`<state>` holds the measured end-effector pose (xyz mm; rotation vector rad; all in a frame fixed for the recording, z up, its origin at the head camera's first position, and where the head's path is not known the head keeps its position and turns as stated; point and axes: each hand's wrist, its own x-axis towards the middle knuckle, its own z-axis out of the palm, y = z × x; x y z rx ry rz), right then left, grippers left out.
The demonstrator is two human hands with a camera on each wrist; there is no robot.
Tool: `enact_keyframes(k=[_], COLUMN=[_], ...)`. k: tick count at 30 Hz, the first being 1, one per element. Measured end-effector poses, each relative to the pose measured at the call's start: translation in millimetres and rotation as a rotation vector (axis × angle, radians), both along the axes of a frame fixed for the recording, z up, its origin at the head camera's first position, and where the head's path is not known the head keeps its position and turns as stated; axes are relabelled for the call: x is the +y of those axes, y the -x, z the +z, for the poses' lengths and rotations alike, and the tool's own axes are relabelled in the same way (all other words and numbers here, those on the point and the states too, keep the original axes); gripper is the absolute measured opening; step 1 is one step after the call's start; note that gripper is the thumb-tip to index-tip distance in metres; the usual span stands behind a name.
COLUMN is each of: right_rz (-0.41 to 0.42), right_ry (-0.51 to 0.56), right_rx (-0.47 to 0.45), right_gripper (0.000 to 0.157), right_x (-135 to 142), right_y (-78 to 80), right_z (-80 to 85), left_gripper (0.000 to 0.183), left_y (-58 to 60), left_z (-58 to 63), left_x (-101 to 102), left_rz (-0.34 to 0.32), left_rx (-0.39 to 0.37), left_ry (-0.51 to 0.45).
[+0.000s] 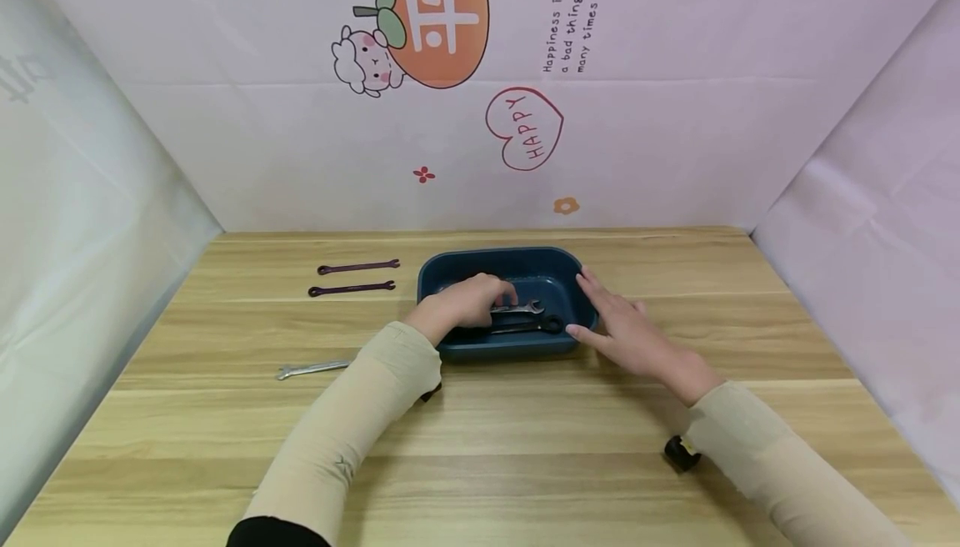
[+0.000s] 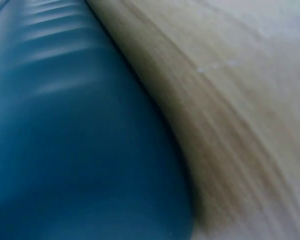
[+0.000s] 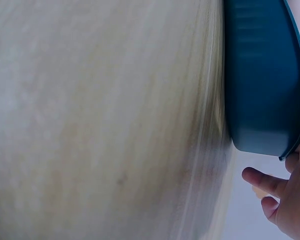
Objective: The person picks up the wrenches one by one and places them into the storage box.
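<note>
A dark blue rectangular bin [image 1: 517, 348] sits on the table. Inside it, a silver wrench [image 1: 531, 308] lies behind a black wrench [image 1: 536, 325]; parts of both are hidden by my left hand [image 1: 472, 300]. That hand reaches over the near left side of the bin, fingers curled down at the silver wrench. My right hand [image 1: 628, 332] rests against the bin's right end, thumb at the near corner and fingers stretched along the rim. The right wrist view shows its fingers [image 3: 264, 182] beside the bin's outer wall [image 3: 262, 75]. Only the bin's side [image 2: 80, 125] fills the left wrist view.
Two dark purple wrenches, a far one [image 1: 358, 267] and a nearer one [image 1: 351, 288], lie left of the bin. Another silver wrench [image 1: 311, 369] lies closer, partly behind my left sleeve [image 1: 360, 422]. A white printed backdrop [image 1: 660, 147] stands behind the wooden table [image 1: 510, 464].
</note>
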<state>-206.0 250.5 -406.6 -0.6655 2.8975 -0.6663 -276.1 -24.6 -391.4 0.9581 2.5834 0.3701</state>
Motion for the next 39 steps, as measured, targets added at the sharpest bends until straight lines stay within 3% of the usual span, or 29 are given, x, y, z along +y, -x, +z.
enact_keyframes(k=[17, 39], right_rz=[-0.005, -0.005], right_ry=[0.001, -0.004], right_rx=[-0.008, 0.001], right_gripper=[0.087, 0.086], right_x=[-0.8, -1.5], right_y=[-1.1, -0.9], right_z=[1.5, 2.0], left_gripper=[0.047, 0.049], left_y=[0.5, -4.2], left_z=[-2.1, -2.7], left_x=[-0.1, 3.6], left_rz=[-0.018, 0.006], left_rx=[-0.03, -0.018], left_ry=[-0.028, 0.031])
